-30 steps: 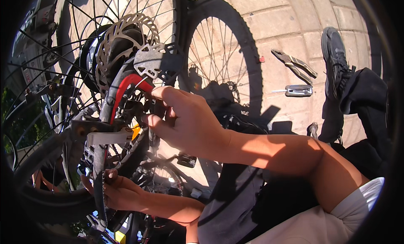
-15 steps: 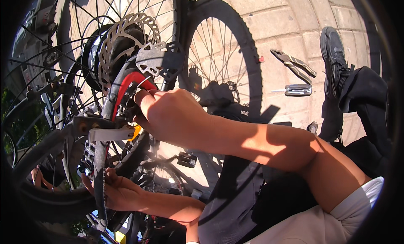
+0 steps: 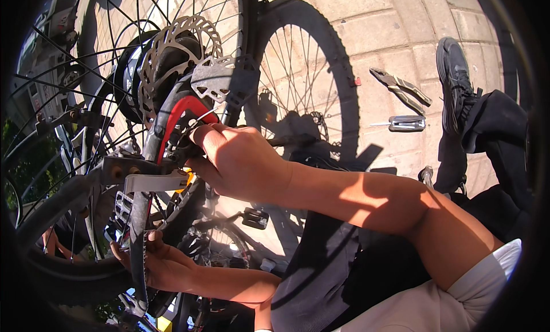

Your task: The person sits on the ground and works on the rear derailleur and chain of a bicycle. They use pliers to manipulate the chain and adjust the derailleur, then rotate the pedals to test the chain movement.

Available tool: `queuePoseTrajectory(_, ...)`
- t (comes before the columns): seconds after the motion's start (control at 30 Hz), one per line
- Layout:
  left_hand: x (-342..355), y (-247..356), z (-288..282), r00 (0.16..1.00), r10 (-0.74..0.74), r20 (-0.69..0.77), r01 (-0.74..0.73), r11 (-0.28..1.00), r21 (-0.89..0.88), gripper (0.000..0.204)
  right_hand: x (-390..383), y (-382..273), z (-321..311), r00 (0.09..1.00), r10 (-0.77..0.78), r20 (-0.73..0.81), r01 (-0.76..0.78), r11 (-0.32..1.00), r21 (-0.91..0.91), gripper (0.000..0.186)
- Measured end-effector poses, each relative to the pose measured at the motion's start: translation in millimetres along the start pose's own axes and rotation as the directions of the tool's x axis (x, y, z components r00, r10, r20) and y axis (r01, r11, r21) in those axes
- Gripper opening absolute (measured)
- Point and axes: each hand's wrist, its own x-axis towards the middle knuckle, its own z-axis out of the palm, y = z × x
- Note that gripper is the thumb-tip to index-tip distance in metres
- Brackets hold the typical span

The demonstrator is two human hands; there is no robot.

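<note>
Down by the rear wheel, my right hand (image 3: 240, 160) is curled in against the red-and-black frame (image 3: 172, 126), fingertips pinching something small right where the frame meets the dropout. I can't tell what, since my own knuckles hide it, but the grip is clearly closed, not loose. Just above sits the disc rotor (image 3: 177, 51) with the grey caliper (image 3: 220, 80) hanging on its lower edge, so my fingers are tucked under those two, probably because that's the only gap to get in. My left hand (image 3: 157, 263) is lower down, wrapped around the chain (image 3: 137, 240) below the derailleur (image 3: 123, 209), and I'd guess it's there to keep the chain taut and out of the way (greasy business either way). The tyre (image 3: 69, 275) curves past beneath that hand. Over on the paving, well apart from the bike, lie pliers (image 3: 401, 87) and a folded multitool (image 3: 405, 123), close together and within reach of my right side. My shoe (image 3: 454, 74) is planted just beside them, leg stretched out. The wheel's shadow falls across the bricks between.
</note>
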Motion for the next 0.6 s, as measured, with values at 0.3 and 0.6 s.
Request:
queuePoseTrajectory(0.3,-5.6,-4.6,-15.3,0.992,0.019,-0.121,-0.004,0.992,0.126,0.026,-2.1,-1.6,3.3,0.999,0.010,-0.033,-0.007,0.996,0.084,0.029)
queuePoseTrajectory(0.6,0.3,0.9,-18.2,0.994,-0.011,0.111,0.019,0.997,-0.074,0.023,-1.9,0.0,4.3,0.997,-0.018,-0.078,0.025,0.996,0.090,0.033)
